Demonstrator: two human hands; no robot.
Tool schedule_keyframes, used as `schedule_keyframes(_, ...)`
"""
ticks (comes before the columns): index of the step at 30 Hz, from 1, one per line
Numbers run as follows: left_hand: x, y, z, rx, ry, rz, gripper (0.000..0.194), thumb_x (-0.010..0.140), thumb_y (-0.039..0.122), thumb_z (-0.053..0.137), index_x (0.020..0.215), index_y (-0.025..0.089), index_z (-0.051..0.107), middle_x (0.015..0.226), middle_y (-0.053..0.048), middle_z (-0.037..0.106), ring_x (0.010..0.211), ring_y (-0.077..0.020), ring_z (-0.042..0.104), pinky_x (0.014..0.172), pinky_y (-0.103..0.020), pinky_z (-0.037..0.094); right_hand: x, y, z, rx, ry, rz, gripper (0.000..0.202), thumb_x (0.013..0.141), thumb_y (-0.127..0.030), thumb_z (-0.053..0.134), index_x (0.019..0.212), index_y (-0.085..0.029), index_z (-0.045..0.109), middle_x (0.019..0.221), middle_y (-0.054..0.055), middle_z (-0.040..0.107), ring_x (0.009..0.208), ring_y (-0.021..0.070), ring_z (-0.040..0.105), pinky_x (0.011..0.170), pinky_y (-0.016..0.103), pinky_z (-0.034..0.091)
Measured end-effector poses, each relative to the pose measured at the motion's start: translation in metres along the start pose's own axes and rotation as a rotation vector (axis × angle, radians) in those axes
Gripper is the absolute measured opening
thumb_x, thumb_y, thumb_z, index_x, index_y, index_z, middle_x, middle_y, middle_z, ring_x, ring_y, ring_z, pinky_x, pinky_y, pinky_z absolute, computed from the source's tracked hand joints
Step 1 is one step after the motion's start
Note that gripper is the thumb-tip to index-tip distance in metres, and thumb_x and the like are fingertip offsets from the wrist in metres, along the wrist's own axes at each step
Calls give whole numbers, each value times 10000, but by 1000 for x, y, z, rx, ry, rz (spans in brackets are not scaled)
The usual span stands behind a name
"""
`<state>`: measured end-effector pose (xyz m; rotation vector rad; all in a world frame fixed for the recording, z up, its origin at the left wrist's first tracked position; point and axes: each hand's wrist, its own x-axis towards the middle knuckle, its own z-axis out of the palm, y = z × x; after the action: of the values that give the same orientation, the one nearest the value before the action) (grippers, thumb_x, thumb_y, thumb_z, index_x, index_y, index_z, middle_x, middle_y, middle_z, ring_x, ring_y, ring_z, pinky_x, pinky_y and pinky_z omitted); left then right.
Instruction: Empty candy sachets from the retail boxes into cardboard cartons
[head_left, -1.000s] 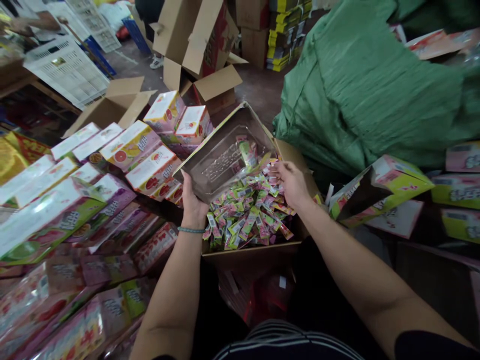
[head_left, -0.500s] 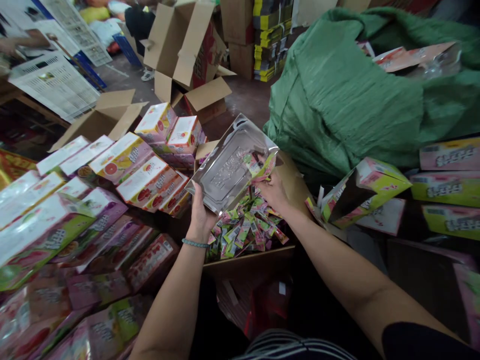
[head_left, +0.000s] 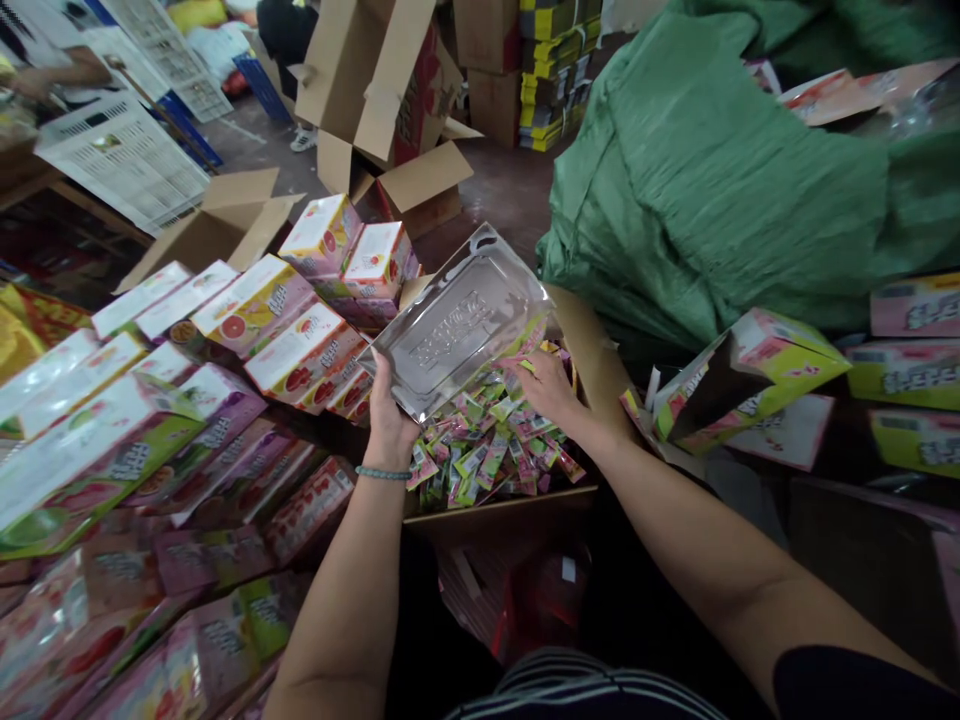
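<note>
A clear plastic tray [head_left: 450, 325] with raised lettering is tilted above an open carton [head_left: 502, 508]. My left hand [head_left: 390, 415] grips the tray's lower left corner; a beaded bracelet is on that wrist. Small green and pink packets [head_left: 487, 450] fill the carton below. My right hand [head_left: 551, 385] is at the tray's right end, just over the packets, its fingers bent together around pink and green packets that are partly hidden.
Rows of fruit-printed boxes [head_left: 97, 450] stand on the left. A big green sack [head_left: 712, 190] bulges at upper right, with an opened box [head_left: 750, 380] below it. Empty cartons [head_left: 367, 90] lie behind. A person's arm [head_left: 60, 75] shows at upper left.
The packets my right hand held up over the tray are now lower, at its right edge. The view has shifted slightly, and the tray sits a little further left.
</note>
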<state>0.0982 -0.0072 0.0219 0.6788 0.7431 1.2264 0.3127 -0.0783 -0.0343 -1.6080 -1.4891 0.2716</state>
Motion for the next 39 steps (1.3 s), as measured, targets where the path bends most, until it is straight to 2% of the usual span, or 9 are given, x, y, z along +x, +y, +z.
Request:
schedule_keyframes(7, 3, 7, 1, 41, -6, 171, 685, 821, 722, 703, 1315, 248, 695, 1427, -127, 672, 1456, -315, 513, 1171, -461, 481, -8, -13, -3, -106, -225, 178, 456, 1023, -595, 496, 1173, -204, 677, 728, 73, 675, 758, 308, 685, 802, 455, 543)
schedule_keyframes(12, 0, 3, 7, 27, -5, 170, 710, 807, 733, 707, 1334, 258, 690, 1434, -126, 666, 1478, -325, 484, 1175, -464, 475, -11, -28, 0, -122, -206, 59, 557, 957, -633, 631, 1296, -191, 641, 1149, 165, 693, 1111, 364, 644, 972, 519, 515)
schedule_keyframes(20, -3, 6, 12, 23, -22, 143, 654, 833, 738, 674, 1298, 279, 709, 1463, -77, 653, 1456, -309, 514, 1170, -454, 485, -17, -35, 16, -307, -475, 1, 249, 929, -113, 504, 1067, -172, 703, 974, 115, 703, 981, 289, 617, 895, 404, 478)
schedule_keyframes(24, 4, 30, -2, 15, 12, 261, 629, 887, 747, 592, 1312, 294, 697, 1476, -50, 644, 1478, -287, 486, 1163, -432, 490, -25, -32, 13, -327, -398, -54, 196, 958, -217, 525, 1031, -184, 704, 1013, 118, 660, 996, 290, 586, 928, 435, 477)
schedule_keyframes(27, 6, 44, -18, -24, 30, 304, 606, 973, 694, 491, 1357, 258, 663, 1441, -48, 668, 1486, -281, 467, 1170, -435, 474, -19, -26, 14, -321, -220, -2, 391, 990, -466, 572, 1242, -191, 688, 1288, 169, 583, 1208, 365, 524, 1037, 551, 446)
schedule_keyframes(29, 6, 51, -28, -44, 22, 308, 619, 1001, 677, 446, 1397, 237, 629, 1428, -50, 676, 1484, -281, 464, 1172, -444, 463, -8, -21, 23, -345, -181, 74, 647, 956, -606, 609, 1476, -223, 559, 1525, 192, 427, 1401, 448, 370, 1114, 657, 363)
schedule_keyframes(32, 2, 58, -38, -37, 15, 290, 687, 952, 735, 488, 1422, 247, 605, 1475, -58, 639, 1476, -292, 471, 1176, -456, 457, 7, -16, 52, -410, -417, 241, 851, 926, -686, 625, 1634, -297, 355, 1663, 191, 261, 1495, 515, 215, 1113, 755, 298)
schedule_keyframes(35, -3, 64, -43, -30, 55, 296, 690, 894, 777, 541, 1381, 297, 637, 1511, -49, 609, 1471, -287, 481, 1169, -447, 474, 1, -19, 87, -492, -623, 204, 755, 944, -621, 633, 1605, -331, 413, 1671, 193, 257, 1489, 506, 251, 1105, 757, 295)
schedule_keyframes(39, -6, 72, -47, -60, 66, 308, 594, 916, 744, 523, 1329, 346, 679, 1466, -15, 643, 1468, -285, 489, 1152, -445, 498, -46, -33, 118, -522, -679, -20, 609, 925, -526, 651, 1480, -289, 578, 1638, 196, 306, 1485, 454, 278, 1134, 720, 259)
